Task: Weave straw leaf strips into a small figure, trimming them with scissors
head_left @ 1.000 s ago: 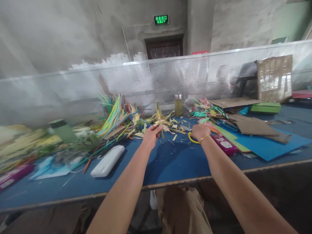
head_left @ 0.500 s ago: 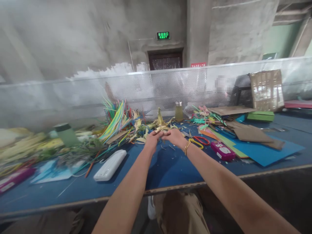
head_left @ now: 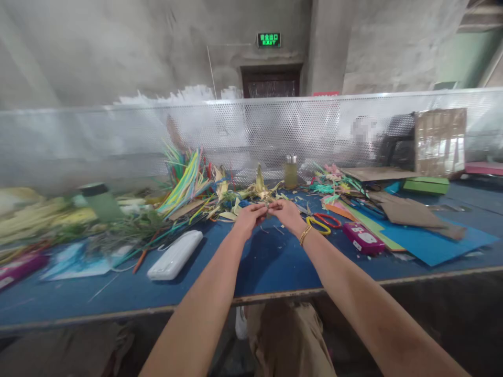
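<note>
My left hand and my right hand meet fingertip to fingertip above the blue table. Both are closed in a pinch, and whatever sits between the fingers is too small and hidden to name. Just behind them stands a pale, dried husk-like piece, with more curled pale strips to the left. Scissors with red and yellow handles lie open-handled to the right of my right wrist, which wears a gold bracelet.
Left are a white power bank, bundled coloured stems and a green cup. Right are a purple packet, blue paper and brown cardboard. A glass jar stands before the perforated metal screen.
My view has shifted slightly, so the table sits a little higher in the picture. Both hands stay together, with the left fingers now straighter and the fingertips touching or nearly so.
</note>
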A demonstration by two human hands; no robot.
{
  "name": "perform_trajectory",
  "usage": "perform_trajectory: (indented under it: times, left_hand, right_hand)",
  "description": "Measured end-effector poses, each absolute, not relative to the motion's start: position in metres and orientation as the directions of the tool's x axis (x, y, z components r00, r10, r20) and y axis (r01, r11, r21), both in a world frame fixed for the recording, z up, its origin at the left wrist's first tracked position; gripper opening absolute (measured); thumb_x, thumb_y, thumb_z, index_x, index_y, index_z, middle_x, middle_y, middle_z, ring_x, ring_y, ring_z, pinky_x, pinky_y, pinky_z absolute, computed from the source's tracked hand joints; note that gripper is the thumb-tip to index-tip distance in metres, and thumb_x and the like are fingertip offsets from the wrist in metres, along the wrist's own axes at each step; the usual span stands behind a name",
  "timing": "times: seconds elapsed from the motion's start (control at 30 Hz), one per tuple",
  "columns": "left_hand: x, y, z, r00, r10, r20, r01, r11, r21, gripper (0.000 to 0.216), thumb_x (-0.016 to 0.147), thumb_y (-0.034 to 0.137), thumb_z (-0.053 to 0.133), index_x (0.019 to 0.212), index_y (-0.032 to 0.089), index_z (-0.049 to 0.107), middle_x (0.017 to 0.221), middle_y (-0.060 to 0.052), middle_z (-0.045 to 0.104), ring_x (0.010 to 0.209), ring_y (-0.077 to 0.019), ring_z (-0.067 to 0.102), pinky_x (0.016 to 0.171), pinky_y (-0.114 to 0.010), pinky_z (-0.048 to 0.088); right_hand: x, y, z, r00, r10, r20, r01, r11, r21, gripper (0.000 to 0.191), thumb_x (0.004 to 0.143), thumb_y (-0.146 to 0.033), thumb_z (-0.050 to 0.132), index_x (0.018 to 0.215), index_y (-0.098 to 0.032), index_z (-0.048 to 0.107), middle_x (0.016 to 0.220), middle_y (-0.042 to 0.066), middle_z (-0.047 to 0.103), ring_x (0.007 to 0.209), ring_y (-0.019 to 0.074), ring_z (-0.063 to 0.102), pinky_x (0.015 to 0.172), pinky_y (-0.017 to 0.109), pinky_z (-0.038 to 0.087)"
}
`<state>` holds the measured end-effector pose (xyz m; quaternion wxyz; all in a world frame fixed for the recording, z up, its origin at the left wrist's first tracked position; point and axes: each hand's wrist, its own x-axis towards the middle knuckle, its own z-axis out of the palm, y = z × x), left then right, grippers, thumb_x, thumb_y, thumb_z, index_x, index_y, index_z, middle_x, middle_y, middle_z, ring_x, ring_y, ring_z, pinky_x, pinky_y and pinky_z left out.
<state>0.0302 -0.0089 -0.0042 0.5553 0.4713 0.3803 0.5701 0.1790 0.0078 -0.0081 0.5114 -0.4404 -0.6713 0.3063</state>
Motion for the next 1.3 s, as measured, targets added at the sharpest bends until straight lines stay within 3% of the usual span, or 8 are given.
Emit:
perform_trajectory:
  times: [0.2,0.4,0.57,0.67,0.8,0.93,1.1,1.3]
  left_hand:
    - [0.029,-0.004,-0.010,0.068,0.987,0.144,-0.122,-0.135,0.983,0.036,0.055,0.040,0.083,0.067,0.014,0.061,0.057,0.001,0.057,0.047,-0.0053,0.044,0.046,-0.019,0.030]
    - [0.026,0.000,-0.013,0.139,0.972,0.190,-0.117,-0.174,0.978,0.035,0.060,0.039,0.080,0.067,0.015,0.055,0.052,0.004,0.050,0.044,-0.0051,0.040,0.045,-0.019,0.027]
    - [0.027,0.000,-0.014,0.076,0.980,0.186,-0.186,-0.169,0.968,0.035,0.058,0.031,0.080,0.079,0.016,0.057,0.058,0.004,0.053,0.047,-0.0063,0.044,0.046,-0.019,0.031]
    - [0.030,-0.002,-0.013,0.048,0.980,0.194,-0.181,-0.182,0.966,0.033,0.059,0.026,0.077,0.083,0.017,0.057,0.061,0.005,0.054,0.048,-0.0063,0.045,0.047,-0.019,0.031]
    - [0.034,-0.007,-0.009,-0.032,0.963,0.267,-0.093,-0.269,0.959,0.024,0.062,0.019,0.072,0.073,0.019,0.050,0.054,0.008,0.047,0.044,-0.0053,0.038,0.045,-0.019,0.028]
    - [0.037,-0.012,-0.005,-0.011,0.973,0.232,-0.047,-0.232,0.971,0.017,0.060,0.020,0.072,0.069,0.016,0.057,0.056,0.004,0.053,0.046,-0.0060,0.041,0.048,-0.021,0.031]
    - [0.038,-0.014,-0.002,-0.039,0.992,0.120,-0.175,-0.125,0.977,0.022,0.058,0.029,0.076,0.071,0.014,0.068,0.066,-0.002,0.063,0.059,-0.0105,0.053,0.056,-0.023,0.038]
    - [0.034,-0.004,-0.008,-0.061,0.996,0.069,-0.214,-0.081,0.973,0.024,0.053,0.029,0.080,0.065,0.015,0.065,0.057,0.001,0.057,0.050,-0.0078,0.047,0.047,-0.021,0.029]
  right_hand:
    - [0.180,0.003,-0.004,-0.095,0.879,0.467,0.403,0.463,-0.789,0.007,0.070,-0.021,0.067,0.076,-0.018,0.067,0.076,0.002,0.071,0.071,0.0153,0.065,0.068,0.025,0.048]
    - [0.186,0.002,0.004,-0.032,0.882,0.471,0.526,0.416,-0.742,0.006,0.070,-0.016,0.061,0.073,-0.018,0.066,0.072,0.002,0.068,0.069,0.0143,0.060,0.067,0.026,0.043]
    - [0.179,0.001,0.003,-0.061,0.937,0.345,0.257,0.349,-0.901,0.004,0.068,-0.021,0.063,0.069,-0.016,0.063,0.066,-0.001,0.061,0.060,0.0110,0.051,0.061,0.025,0.041]
    - [0.177,-0.001,0.004,-0.134,0.976,0.170,0.042,0.177,-0.983,0.006,0.067,-0.021,0.063,0.067,-0.016,0.059,0.058,-0.004,0.054,0.053,0.0084,0.045,0.055,0.023,0.039]
    - [0.177,-0.004,0.006,-0.245,0.969,0.012,-0.153,-0.027,-0.988,0.009,0.067,-0.018,0.064,0.065,-0.017,0.055,0.051,-0.006,0.047,0.049,0.0072,0.040,0.053,0.023,0.041]
    - [0.175,-0.006,0.005,-0.202,0.979,0.022,-0.155,-0.009,-0.988,0.007,0.068,-0.016,0.064,0.069,-0.017,0.057,0.050,-0.006,0.045,0.048,0.0074,0.042,0.050,0.022,0.039]
    - [0.174,-0.004,0.002,-0.104,0.987,0.121,-0.038,0.117,-0.992,0.007,0.068,-0.016,0.065,0.072,-0.017,0.059,0.052,-0.006,0.050,0.046,0.0067,0.042,0.046,0.021,0.033]
    - [0.172,-0.003,-0.001,-0.098,0.985,0.144,0.044,0.149,-0.988,0.006,0.068,-0.017,0.065,0.068,-0.016,0.060,0.053,-0.004,0.054,0.046,0.0062,0.042,0.046,0.021,0.034]
